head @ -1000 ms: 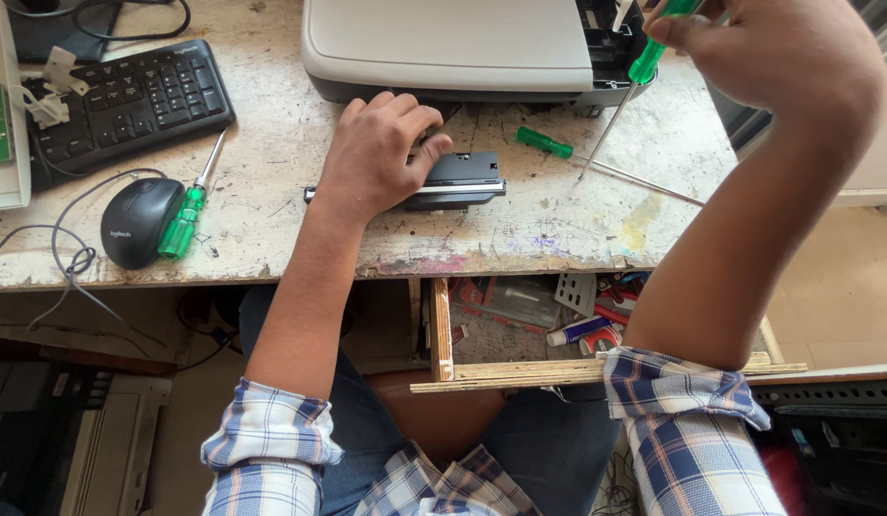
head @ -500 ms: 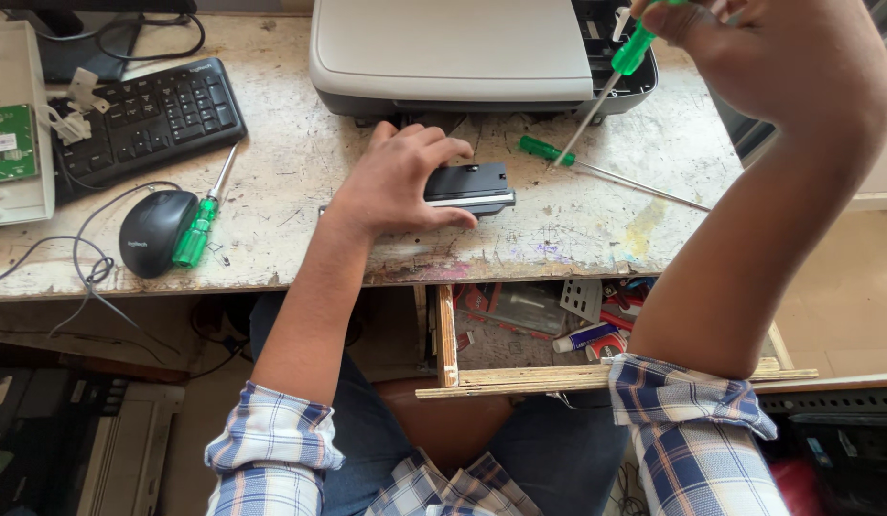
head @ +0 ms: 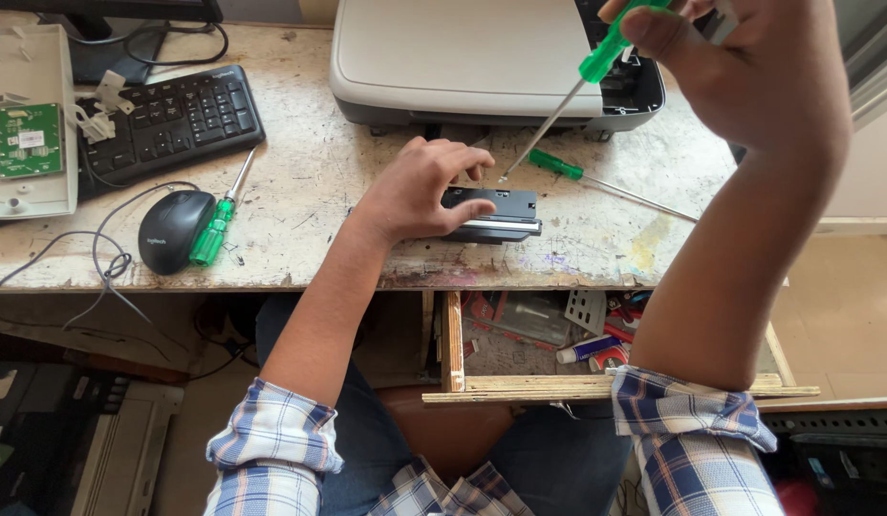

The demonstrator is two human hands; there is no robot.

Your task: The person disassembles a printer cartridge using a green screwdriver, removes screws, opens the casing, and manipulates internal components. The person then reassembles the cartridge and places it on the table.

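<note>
My left hand (head: 420, 188) rests on a small black and silver part (head: 496, 214) lying on the worn desk (head: 319, 191), gripping its left end. My right hand (head: 749, 76) is raised at the top right, closed around a green-handled screwdriver (head: 575, 88). Its metal tip points down toward the black part, just above its upper edge. Behind both sits a grey printer (head: 463, 57) with an opened black cavity on its right side.
A second green screwdriver (head: 596, 182) lies right of the part, a third (head: 219, 225) beside a black mouse (head: 171, 229). A black keyboard (head: 176, 119) and a white cover with a green circuit board (head: 28, 139) sit left. An open wooden drawer (head: 596, 387) with clutter juts out below.
My left hand and the black part have shifted right along the desk. The screwdriver in my right hand has swung down so its tip nears the part.
</note>
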